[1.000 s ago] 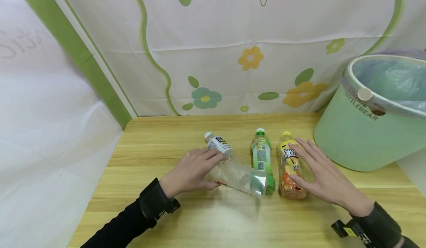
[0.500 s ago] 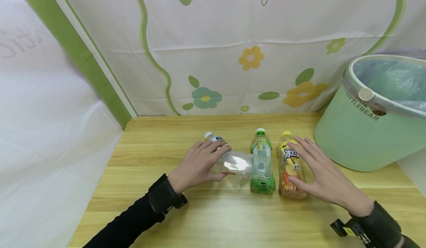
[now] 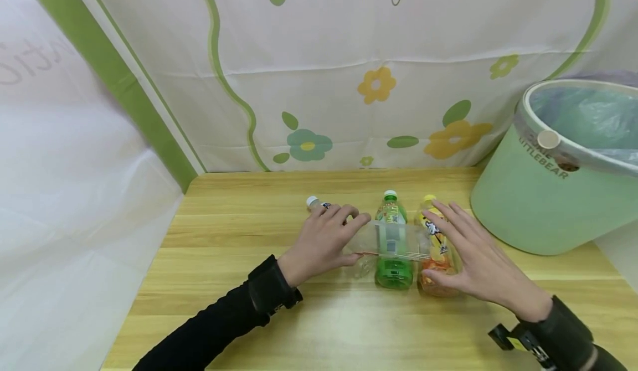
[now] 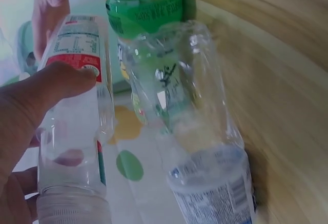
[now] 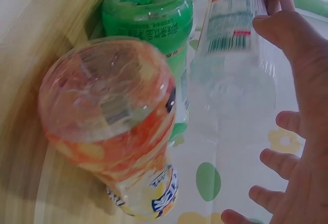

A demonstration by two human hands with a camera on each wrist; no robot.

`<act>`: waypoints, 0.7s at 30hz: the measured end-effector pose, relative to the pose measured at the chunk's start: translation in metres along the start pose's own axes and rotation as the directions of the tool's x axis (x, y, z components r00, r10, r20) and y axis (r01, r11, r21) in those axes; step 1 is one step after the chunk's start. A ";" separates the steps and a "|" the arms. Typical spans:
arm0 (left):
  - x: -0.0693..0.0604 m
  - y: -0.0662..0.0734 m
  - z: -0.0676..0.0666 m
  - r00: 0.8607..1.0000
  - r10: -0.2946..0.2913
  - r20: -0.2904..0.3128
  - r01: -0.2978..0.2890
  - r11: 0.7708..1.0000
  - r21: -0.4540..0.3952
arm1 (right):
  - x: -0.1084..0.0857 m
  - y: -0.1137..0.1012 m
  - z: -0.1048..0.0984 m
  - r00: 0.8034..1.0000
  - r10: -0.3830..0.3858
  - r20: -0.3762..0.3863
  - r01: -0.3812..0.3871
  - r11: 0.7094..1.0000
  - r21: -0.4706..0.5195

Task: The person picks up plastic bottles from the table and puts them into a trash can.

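Note:
My left hand [image 3: 319, 246] grips a clear plastic bottle [image 4: 77, 111] with a red-and-white label, held sideways above the table. In the head view this bottle's base end points right, passing over a green bottle [image 3: 394, 276] and reaching an orange-and-yellow drink bottle [image 5: 107, 101]. Beneath my left hand lies another clear bottle [image 4: 215, 183] with a white-and-blue label; mostly its white cap end shows in the head view. My right hand [image 3: 473, 263] is spread above the orange-and-yellow bottle, close to the held bottle's base. Whether it touches that base is unclear.
A light green bin [image 3: 543, 194] with a plastic liner stands at the right, beyond my right hand. The wooden table [image 3: 239, 216] ends at a white cloth backdrop [image 3: 319, 99] printed with flowers. A white sheet [image 3: 75, 205] hangs on the left.
My left hand has moved right, bringing the clear bottle over the green bottle to the orange-and-yellow one. The bottle now lies more level. My right hand has shifted only slightly left.

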State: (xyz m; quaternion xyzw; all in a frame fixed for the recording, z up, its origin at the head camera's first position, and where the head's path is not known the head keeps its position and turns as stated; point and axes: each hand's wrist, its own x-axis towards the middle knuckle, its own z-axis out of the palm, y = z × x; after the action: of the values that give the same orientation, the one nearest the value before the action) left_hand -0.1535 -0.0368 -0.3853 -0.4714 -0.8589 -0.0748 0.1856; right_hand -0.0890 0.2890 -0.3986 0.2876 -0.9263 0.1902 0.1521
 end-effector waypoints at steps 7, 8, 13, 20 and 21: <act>0.012 0.016 0.004 1.000 -0.022 0.007 0.022 1.000 -0.006 | 0.009 -0.007 0.002 0.999 -0.052 -0.014 0.051 0.997 -0.054; 0.014 0.018 0.004 1.000 -0.024 0.002 0.024 1.000 -0.010 | 0.010 -0.008 0.003 0.998 -0.056 -0.013 0.055 0.997 -0.063; 0.022 0.030 0.006 0.999 -0.030 -0.015 0.030 1.000 0.007 | 0.015 -0.011 0.008 0.996 -0.091 -0.016 0.089 0.990 -0.108; 0.027 0.040 0.005 0.999 -0.034 -0.026 0.034 0.999 0.023 | 0.017 -0.016 0.013 0.992 -0.130 -0.004 0.128 0.982 -0.138; 0.027 0.041 0.005 0.999 -0.033 -0.029 0.034 0.999 0.022 | 0.017 -0.017 0.014 0.991 -0.135 -0.006 0.133 0.981 -0.145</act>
State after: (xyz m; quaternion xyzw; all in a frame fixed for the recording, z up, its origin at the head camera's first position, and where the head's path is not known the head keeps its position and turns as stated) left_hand -0.1337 0.0086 -0.3813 -0.4536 -0.8648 -0.0749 0.2019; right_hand -0.0945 0.2619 -0.3999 0.3360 -0.9149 0.1145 0.1924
